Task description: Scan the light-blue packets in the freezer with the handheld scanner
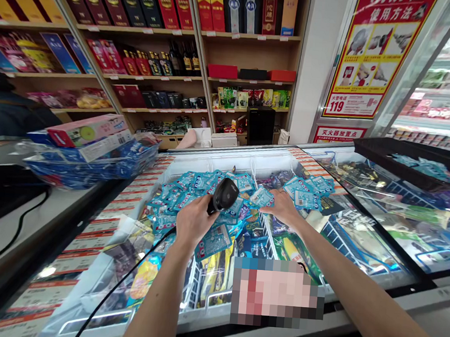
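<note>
My left hand (194, 220) is wrapped round a black corded barcode scanner (225, 194), its head pointing away from me over a heap of small blue packets (181, 199). The packets lie on the glass lid of a chest freezer (116, 258). My right hand (283, 209), to the right, has its fingers closed on the edge of one blue packet (262, 196). Beside that hand rests a smaller group of blue packets (305, 190). A single blue packet (214, 242) lies nearer me, below the scanner.
A blue basket piled with boxes (89, 152) stands at the left. A black tray (398, 148) with more blue packets sits at the far right. The scanner's cable (125, 280) runs down beside my left forearm. Shelves of boxed bottles (160, 5) line the back; a person (12, 105) is at the far left.
</note>
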